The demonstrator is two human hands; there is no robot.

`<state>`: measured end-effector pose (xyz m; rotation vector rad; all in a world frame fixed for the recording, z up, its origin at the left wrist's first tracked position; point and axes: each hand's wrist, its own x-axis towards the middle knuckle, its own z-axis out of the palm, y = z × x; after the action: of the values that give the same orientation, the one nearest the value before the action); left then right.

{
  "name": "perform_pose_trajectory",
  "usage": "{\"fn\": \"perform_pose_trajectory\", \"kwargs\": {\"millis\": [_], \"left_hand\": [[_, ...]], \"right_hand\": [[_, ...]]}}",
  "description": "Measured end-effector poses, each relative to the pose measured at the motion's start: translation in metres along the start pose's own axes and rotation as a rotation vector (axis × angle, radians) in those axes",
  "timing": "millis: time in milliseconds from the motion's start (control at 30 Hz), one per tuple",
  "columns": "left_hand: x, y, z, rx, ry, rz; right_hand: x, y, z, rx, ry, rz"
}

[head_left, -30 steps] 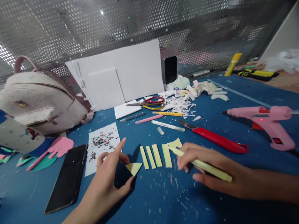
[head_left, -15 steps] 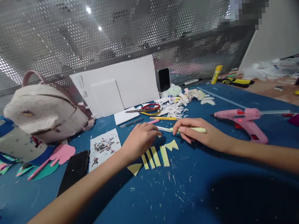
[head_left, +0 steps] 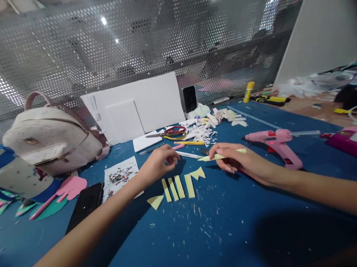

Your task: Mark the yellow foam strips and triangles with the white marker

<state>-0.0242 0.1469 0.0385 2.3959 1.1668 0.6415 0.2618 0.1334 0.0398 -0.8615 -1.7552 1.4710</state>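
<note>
My right hand [head_left: 233, 158] pinches a pale yellow strip [head_left: 212, 157], which points left above the table. A bit of red shows under that palm; what it belongs to is hidden. My left hand [head_left: 157, 163] is curled closed above the table, with something small, bluish and red, between its fingers. A white pen [head_left: 188, 154] lies between both hands. Below them several pale yellow strips [head_left: 179, 186] lie in a row, with a yellow triangle [head_left: 155, 201] at their left and a notched yellow piece [head_left: 198, 173] at their right.
A pink glue gun [head_left: 277, 143] with a red light lies at right. Behind are red-handled scissors [head_left: 169, 132], white paper scraps [head_left: 201, 130] and a white board [head_left: 161, 100]. At left are a black phone [head_left: 86, 201], a bottle [head_left: 20, 171] and a backpack [head_left: 50, 137].
My left hand has drawn away to the left and curled its fingers. The yellow strip in my right hand now points further left, and the view has shifted slightly.
</note>
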Motion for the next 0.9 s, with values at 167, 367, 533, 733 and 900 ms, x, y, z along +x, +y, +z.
{"fn": "perform_pose_trajectory", "kwargs": {"millis": [167,367,533,733,900], "left_hand": [[-0.026,0.014,-0.004,-0.376,0.047,-0.158],[-0.051,0.037,-0.002,-0.604,0.085,-0.249],[-0.062,0.051,-0.003,-0.648,0.137,-0.283],[-0.068,0.06,-0.008,-0.6,0.194,-0.257],[-0.065,0.062,-0.011,-0.451,0.171,-0.167]], "right_hand": [[-0.002,-0.007,0.012,0.049,-0.105,-0.047],[-0.006,-0.017,0.032,0.07,-0.184,-0.128],[-0.012,-0.025,0.04,0.074,-0.203,-0.188],[-0.015,-0.033,0.045,0.068,-0.237,-0.211],[-0.004,-0.035,0.052,0.063,-0.316,-0.224]]}}
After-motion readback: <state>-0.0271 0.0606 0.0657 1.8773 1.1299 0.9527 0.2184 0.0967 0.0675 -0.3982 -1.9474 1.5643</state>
